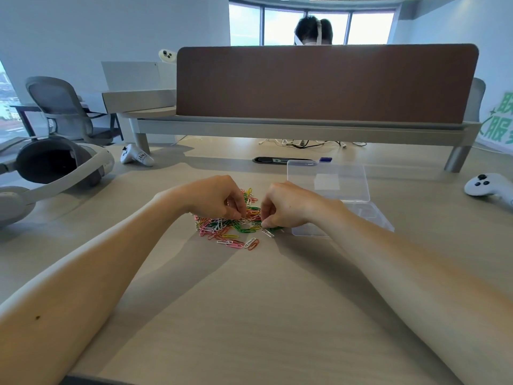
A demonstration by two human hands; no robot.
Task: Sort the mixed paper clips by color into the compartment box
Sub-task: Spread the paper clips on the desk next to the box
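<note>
Head view: right hand (288, 207) pinches a green clip (271, 228), left hand (213, 197) grip unclear amid the paper clips (222, 229); next, likely a drop into the compartment box (372, 216).

Head view. The person's bare left forearm (91, 273) and bare right forearm (402, 262) are showing uncovered from the frame's lower corners up to the wrists. The bare left hand (213, 198) and bare right hand (291, 207) are showing knuckle ridges across their backs. A small dark round spot (37, 317) is showing on the left forearm, near the frame's left edge.
</note>
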